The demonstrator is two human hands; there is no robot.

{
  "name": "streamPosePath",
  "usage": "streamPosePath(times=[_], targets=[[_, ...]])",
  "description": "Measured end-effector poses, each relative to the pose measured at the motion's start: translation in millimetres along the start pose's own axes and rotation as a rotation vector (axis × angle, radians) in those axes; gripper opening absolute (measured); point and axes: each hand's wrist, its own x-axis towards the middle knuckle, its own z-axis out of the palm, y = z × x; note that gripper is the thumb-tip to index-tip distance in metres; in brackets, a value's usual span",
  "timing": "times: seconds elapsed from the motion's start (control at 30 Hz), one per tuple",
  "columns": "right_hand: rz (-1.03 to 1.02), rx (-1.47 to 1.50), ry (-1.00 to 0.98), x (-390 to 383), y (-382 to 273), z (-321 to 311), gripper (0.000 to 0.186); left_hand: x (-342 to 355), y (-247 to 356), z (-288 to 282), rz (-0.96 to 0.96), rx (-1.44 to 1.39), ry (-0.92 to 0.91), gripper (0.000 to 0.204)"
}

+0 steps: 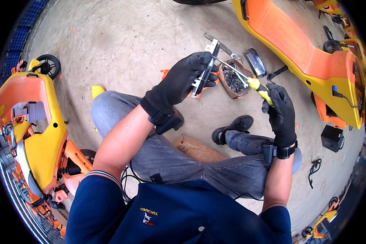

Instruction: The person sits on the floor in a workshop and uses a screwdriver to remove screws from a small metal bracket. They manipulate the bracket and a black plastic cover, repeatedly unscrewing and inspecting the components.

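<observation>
My left hand [179, 77], in a black glove, is closed around a narrow black-and-silver metal part [209, 61] with white tabs, held upright at a slant. My right hand [280, 112], also gloved, grips a yellow-and-black screwdriver [259, 87], whose shaft reaches up-left to that part; whether the tip touches it is unclear. Below them on the floor stand a cardboard box [238, 91] of small dark hardware, a dark silver oblong piece [255, 61], a flat metal strip [211, 37] and orange plastic pieces [164, 74], partly hidden by my left hand.
I sit on the concrete floor [110, 40] over a brown cardboard piece [193, 148]. Yellow-orange scooters stand at left [42, 158] and upper right [280, 36]. A black box [331, 138] and black bracket [313, 173] lie at right. A yellow piece [96, 92] lies by my left knee.
</observation>
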Motion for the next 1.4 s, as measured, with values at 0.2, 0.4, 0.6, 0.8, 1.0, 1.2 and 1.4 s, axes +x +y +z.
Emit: streamPosePath(times=[0.2, 0.4, 0.6, 0.8, 1.0, 1.2, 1.4], targets=[[-0.147, 0.076, 0.113, -1, 6, 11, 0.034, 1, 1, -1, -0.011, -0.025, -0.01, 0.043], [0.065, -0.023, -0.026, -3, -4, 12, 0.038, 3, -3, -7, -0.024, -0.054, -0.003, 0.043], [-0.072, 0.151, 0.057, 2, 7, 0, 0.029, 3, 0, 0, -0.032, 0.003, 0.01, 0.043], [-0.078, 0.214, 0.051, 1, 8, -2, 0.029, 0, 1, 2, -0.041, -0.067, 0.018, 0.047], [-0.111, 0.212, 0.05, 3, 7, -1, 0.028, 5, -11, -12, 0.016, -0.118, -0.078, 0.05], [-0.135, 0.185, 0.051, 2, 8, -2, 0.027, 2, -7, -10, 0.015, -0.122, -0.089, 0.05], [-0.149, 0.206, 0.05, 1, 7, 1, 0.028, 1, -8, -13, 0.08, -0.104, -0.154, 0.05]])
